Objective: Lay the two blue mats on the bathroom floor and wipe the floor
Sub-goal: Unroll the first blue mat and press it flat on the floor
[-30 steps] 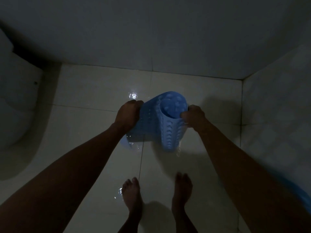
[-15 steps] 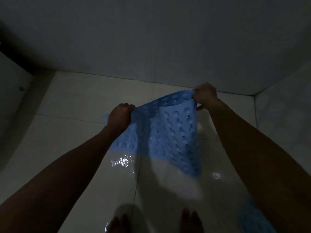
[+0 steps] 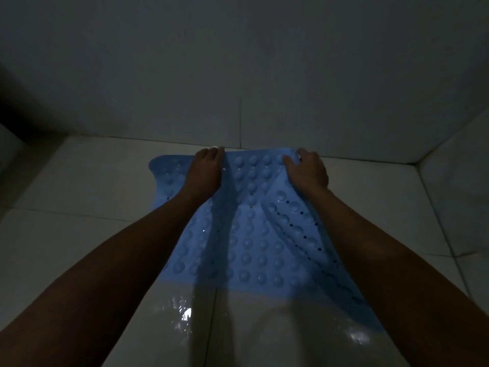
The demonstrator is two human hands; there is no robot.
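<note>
- We record a very dim scene with a cold blue-grey cast; no lamp is in view.
- Wall (image 3: 238,62) falls to near black at the upper left corner.
- Wet floor (image 3: 79,181) gives two small glare spots — one near bottom centre, one at lower right.
- Forearms read as dark silhouettes.
- We see soft shadows across the blue mat (image 3: 254,234).
- Wide-angle bending at edges; detail soft, noisy.

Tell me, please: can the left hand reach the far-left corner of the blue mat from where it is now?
Probably yes. The left hand grips the far edge of the blue mat, and that corner lies flat on the floor tile just beside it, with nothing between.
</note>
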